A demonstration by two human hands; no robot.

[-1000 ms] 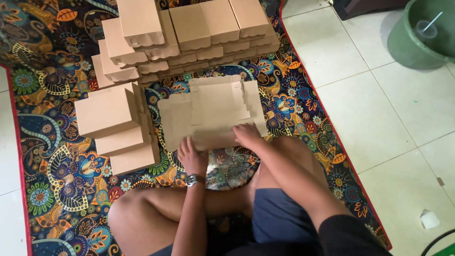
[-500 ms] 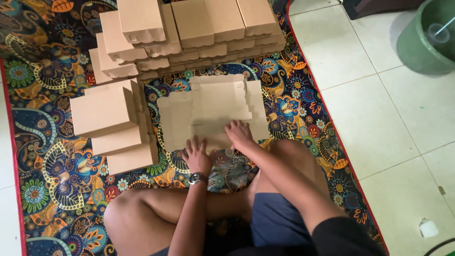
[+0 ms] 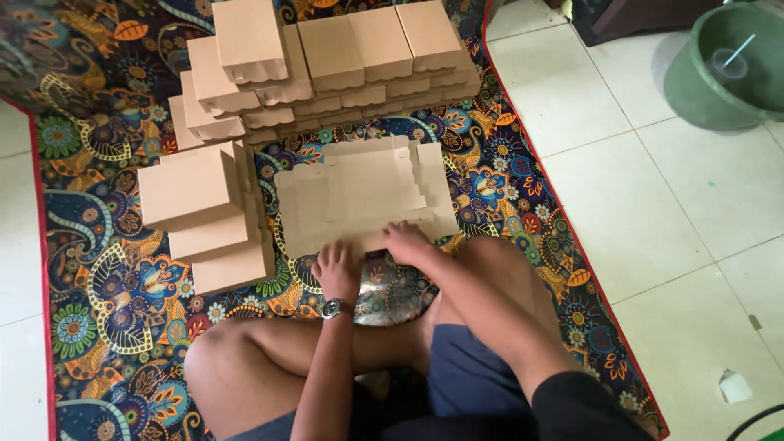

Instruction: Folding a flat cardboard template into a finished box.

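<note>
Both hands, left (image 3: 337, 268) and right (image 3: 406, 240), press fingers spread flat on the near edge of the flat blank (image 3: 363, 194) lying on the mat (image 3: 106, 286); folding seems underway, needing a crisp crease.

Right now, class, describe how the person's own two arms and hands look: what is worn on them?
Both hands are bare, without gloves. The left hand has a metal wristwatch with a round dark face at the wrist, and its forearm is uncovered. The right hand wears nothing visible; its forearm is bare up to a dark sleeve near the elbow.
</note>
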